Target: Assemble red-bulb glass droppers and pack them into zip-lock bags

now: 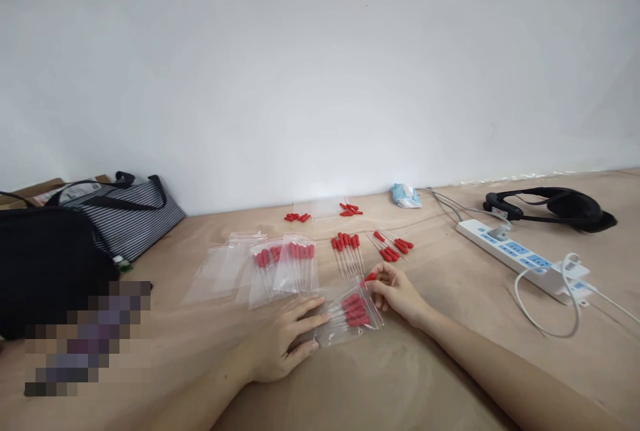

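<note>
In front of me lies a clear zip bag (327, 334) with several red-bulbed droppers (356, 311) inside, their thin stems pointing left. My left hand (285, 338) rests on the bag's left end, fingers spread and lying flat. At the bag's right-hand mouth, my right hand (393, 291) pinches a dropper (370, 277) by its red bulb; its stem runs toward the bag. Just behind, a row of loose droppers (347, 251) lies on the table, with another loose group (393, 248) to its right.
Filled zip bags (295, 268) overlap at left, beside flatter bags (215, 271). More red-bulbed droppers (351, 209) lie near the wall with a blue mask (406, 196). A power strip (520, 254), its cables and a black headset (565, 208) sit right; a striped bag (135, 214) stands left.
</note>
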The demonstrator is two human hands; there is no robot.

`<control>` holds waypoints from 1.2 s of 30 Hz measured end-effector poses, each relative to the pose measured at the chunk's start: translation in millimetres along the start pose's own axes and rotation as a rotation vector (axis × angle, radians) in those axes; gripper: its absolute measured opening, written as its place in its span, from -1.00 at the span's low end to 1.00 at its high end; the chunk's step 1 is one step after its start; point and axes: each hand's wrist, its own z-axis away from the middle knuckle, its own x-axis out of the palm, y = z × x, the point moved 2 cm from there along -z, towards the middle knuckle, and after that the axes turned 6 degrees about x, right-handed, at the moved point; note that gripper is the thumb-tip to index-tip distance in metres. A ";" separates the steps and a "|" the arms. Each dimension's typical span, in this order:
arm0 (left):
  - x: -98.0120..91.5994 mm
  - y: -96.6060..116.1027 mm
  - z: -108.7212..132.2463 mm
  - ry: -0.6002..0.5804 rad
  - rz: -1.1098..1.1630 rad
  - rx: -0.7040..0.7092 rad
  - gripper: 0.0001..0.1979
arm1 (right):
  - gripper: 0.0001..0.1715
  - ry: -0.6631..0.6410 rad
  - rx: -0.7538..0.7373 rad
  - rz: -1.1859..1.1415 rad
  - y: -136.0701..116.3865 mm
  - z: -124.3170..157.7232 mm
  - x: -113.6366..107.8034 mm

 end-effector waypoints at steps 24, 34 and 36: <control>-21.3 14.4 -32.2 0.205 0.135 -0.123 -0.61 | -0.38 -0.152 -0.046 0.050 3.3 -7.2 9.0; -11.9 1.0 -44.2 0.128 0.801 -0.364 -0.66 | -0.42 -0.285 -0.088 0.097 2.6 0.5 16.1; -21.1 -12.3 -26.1 0.337 0.871 -0.451 -0.61 | -0.42 -0.234 -0.079 0.087 3.1 -1.8 13.7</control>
